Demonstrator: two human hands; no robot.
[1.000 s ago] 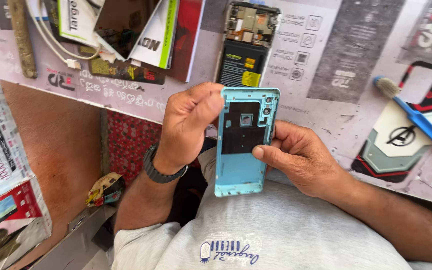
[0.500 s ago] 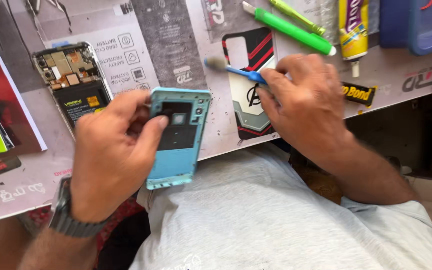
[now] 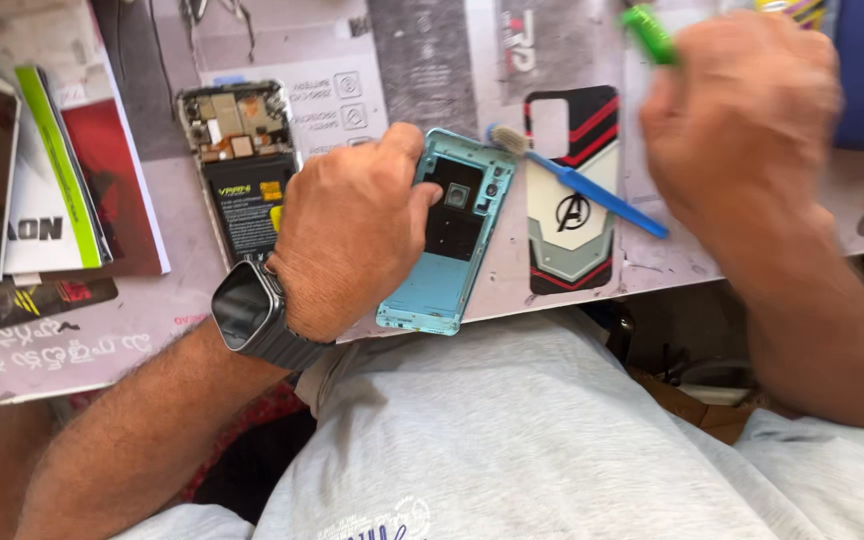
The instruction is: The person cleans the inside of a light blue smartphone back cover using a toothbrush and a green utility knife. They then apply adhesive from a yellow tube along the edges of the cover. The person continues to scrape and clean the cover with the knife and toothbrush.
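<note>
Left hand clamped on the blue phone back cover at the tabletop edge.

I see my left hand (image 3: 352,235) closed around the blue back cover (image 3: 447,235), inner side up, on the tabletop (image 3: 82,350). Left of the cover lies an opened phone body (image 3: 242,170); just right of it, a blue brush (image 3: 582,185) across a printed phone case (image 3: 570,195). Farther right, my blurred right hand (image 3: 742,110) hovers by a green tool (image 3: 649,32); its grip I cannot tell.
</note>
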